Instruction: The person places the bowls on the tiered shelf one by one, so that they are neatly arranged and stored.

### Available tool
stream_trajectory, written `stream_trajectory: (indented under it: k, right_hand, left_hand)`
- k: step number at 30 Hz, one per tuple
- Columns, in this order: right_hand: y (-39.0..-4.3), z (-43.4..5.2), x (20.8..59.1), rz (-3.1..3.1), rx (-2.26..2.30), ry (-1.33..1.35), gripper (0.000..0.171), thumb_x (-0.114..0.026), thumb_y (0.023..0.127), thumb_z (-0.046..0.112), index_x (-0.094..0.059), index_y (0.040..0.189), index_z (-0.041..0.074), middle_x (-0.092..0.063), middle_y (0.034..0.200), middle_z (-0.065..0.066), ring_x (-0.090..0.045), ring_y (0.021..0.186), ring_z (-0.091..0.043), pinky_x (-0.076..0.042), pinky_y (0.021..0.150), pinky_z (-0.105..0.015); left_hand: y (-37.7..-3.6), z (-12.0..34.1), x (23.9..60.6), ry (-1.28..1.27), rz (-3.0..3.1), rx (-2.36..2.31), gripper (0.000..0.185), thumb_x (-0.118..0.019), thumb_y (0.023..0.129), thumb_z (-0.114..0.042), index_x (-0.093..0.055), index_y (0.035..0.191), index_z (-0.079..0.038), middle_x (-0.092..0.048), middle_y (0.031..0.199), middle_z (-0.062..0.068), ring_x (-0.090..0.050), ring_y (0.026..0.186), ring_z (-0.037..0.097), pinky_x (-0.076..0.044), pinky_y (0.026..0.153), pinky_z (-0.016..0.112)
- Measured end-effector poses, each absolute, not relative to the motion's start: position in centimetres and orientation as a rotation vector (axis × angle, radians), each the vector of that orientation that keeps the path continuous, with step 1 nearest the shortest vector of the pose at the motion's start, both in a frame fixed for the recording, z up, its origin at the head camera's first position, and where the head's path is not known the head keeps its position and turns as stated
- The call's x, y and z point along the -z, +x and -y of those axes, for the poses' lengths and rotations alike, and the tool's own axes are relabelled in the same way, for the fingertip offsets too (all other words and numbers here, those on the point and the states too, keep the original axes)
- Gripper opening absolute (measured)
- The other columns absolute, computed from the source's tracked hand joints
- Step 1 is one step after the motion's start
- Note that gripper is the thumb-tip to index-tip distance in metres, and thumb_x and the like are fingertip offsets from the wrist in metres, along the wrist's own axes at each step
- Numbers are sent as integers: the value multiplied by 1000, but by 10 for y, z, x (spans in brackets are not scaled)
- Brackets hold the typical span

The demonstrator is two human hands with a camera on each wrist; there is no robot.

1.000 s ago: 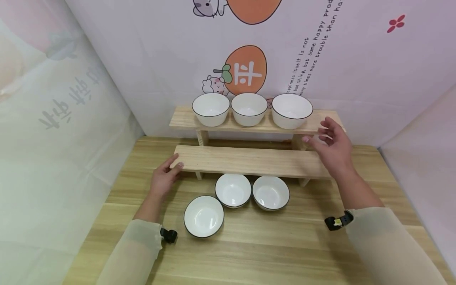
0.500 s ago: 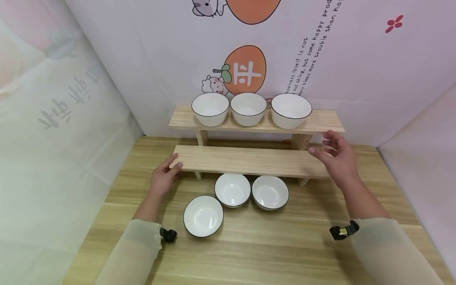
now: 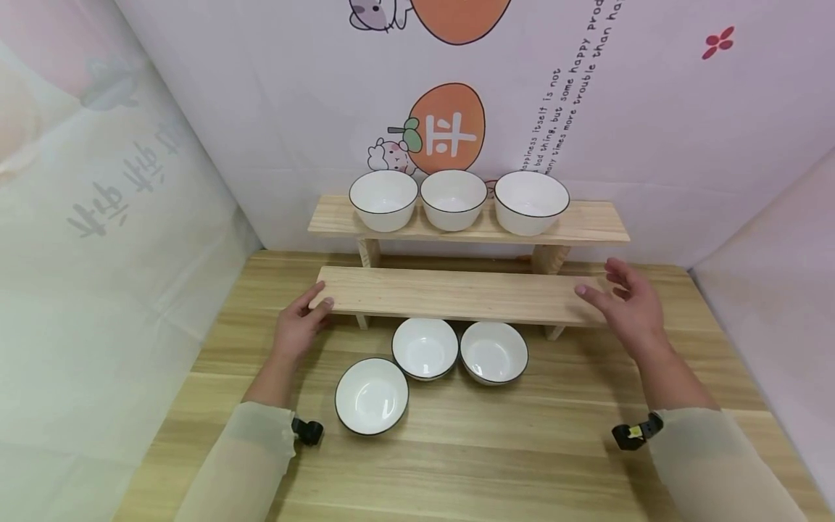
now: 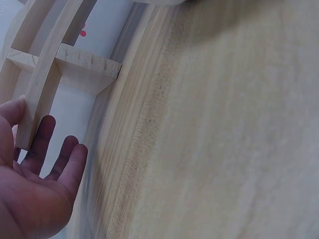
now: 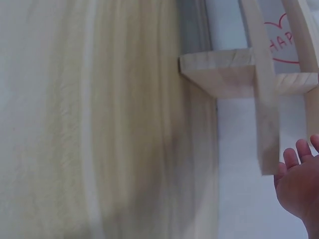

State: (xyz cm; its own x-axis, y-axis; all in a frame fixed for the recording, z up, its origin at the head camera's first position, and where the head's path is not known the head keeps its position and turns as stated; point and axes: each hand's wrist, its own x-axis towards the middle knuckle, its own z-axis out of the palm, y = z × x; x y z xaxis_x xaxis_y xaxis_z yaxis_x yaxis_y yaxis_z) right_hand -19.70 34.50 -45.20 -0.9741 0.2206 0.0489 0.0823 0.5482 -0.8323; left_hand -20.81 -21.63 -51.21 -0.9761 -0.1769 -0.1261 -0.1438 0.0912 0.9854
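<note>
We see a wooden counter [image 3: 457, 442] from above, set in a corner of pale printed walls. On it stands a two-step wooden shelf. Its lower shelf board [image 3: 457, 295] runs left to right between the two hands, its top bare along the whole length. Our left hand [image 3: 298, 326] rests at the board's left end, thumb on the top corner and fingers relaxed below the edge; the left wrist view shows the same fingers [image 4: 60, 159] straight and spread beside the board's end, so the grip is wide and clasps nothing. Our right hand [image 3: 629, 308] is at the board's right end, fingers straight and loosely spread, fingertips at or just above the front corner; we cannot tell whether they touch the wood. This grip too is wide and holds nothing.

The upper shelf board [image 3: 593, 221] carries three white bowls [image 3: 453, 199] in a row, rims nearly touching, leaving its right end uncovered. Three more white bowls [image 3: 427, 348] sit on the counter just before the lower board: two side by side partly under its front edge, one nearer us to the left. Bare counter lies in front of them and on both sides.
</note>
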Motion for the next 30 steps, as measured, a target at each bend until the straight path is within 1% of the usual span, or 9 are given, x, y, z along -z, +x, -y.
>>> stream_trajectory:
  k: [4, 7, 10, 13, 16, 19, 22, 30]
  right_hand:
    - [-196, -351, 459, 2666, -1405, -289, 100, -77, 88, 59, -30, 164, 15, -32, 167, -13, -34, 146, -45, -32, 117, -62]
    - [-195, -355, 464, 2684, -1398, -291, 99, -76, 88, 60, -29, 165, 18, -29, 168, -14, -32, 146, -47, -31, 115, -65]
    - [-194, -359, 469, 2714, -1376, -282, 98, -74, 90, 60, -28, 165, 19, -26, 168, -16, -30, 146, -49, -31, 114, -67]
    - [-193, -363, 475, 2756, -1389, -280, 98, -73, 91, 61, -25, 166, 20, -22, 169, -20, -29, 146, -52, -32, 113, -69]
    - [-193, -368, 483, 2797, -1437, -291, 100, -71, 91, 63, -18, 168, 26, -16, 170, -20, -25, 147, -54, -31, 113, -70]
    - [-194, -371, 488, 2825, -1474, -291, 100, -69, 92, 65, -14, 168, 29, -10, 172, -15, -17, 152, -52, -27, 116, -69]
    - [-194, -373, 490, 2850, -1494, -292, 98, -66, 93, 67, -13, 167, 31, -6, 172, -12, -10, 154, -49, -22, 118, -68]
    - [-193, -372, 493, 2828, -1569, -318, 94, -65, 93, 68, -15, 166, 35, -4, 171, -9, -3, 156, -44, -16, 122, -65]
  left_hand:
    - [-208, 216, 511, 348, 2298, 2091, 56, -78, 96, -32, -59, 149, -26, -42, 161, 1, -61, 114, 13, -55, 100, 37]
    - [-206, 215, 505, 365, 2329, 2088, 57, -76, 98, -29, -56, 151, -24, -39, 163, 3, -59, 122, 18, -53, 103, 40]
    - [-206, 215, 505, 373, 2349, 2077, 57, -75, 98, -31, -56, 151, -26, -38, 164, 3, -55, 129, 23, -52, 104, 41]
    - [-208, 216, 509, 368, 2341, 2068, 57, -77, 97, -35, -58, 150, -28, -39, 163, 2, -55, 129, 24, -53, 104, 40]
    - [-207, 216, 509, 361, 2333, 2066, 57, -78, 95, -37, -59, 148, -29, -42, 162, 2, -57, 126, 23, -54, 102, 39]
    - [-207, 216, 509, 354, 2332, 2067, 58, -79, 94, -39, -60, 148, -29, -42, 161, 1, -58, 124, 21, -54, 102, 39]
    - [-207, 217, 510, 347, 2338, 2062, 58, -79, 94, -40, -60, 147, -30, -43, 161, 1, -59, 122, 20, -54, 102, 39]
    - [-207, 215, 508, 362, 2335, 2064, 57, -78, 95, -38, -59, 148, -30, -43, 161, 0, -59, 120, 18, -53, 103, 40]
